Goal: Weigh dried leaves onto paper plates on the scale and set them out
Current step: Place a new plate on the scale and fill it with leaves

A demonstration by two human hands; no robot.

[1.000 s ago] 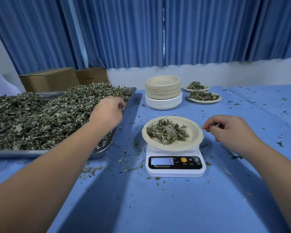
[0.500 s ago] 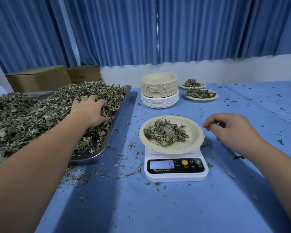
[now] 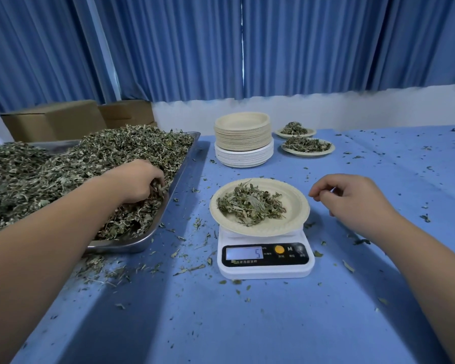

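Glossy metal tray [image 3: 132, 244] — matt paper plate [image 3: 296, 206], smooth plastic scale [image 3: 265, 271], blue cloth [image 3: 247, 324].

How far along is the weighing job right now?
Done: a far filled plate and a near filled plate sit at the back of the table. In hand: a third plate of leaves on the scale, reading 5; the left hand grips dried leaves in the tray, the right hand hovers beside the plate, empty. Left: likely topping up this portion, setting it out, then more from the plate stack.
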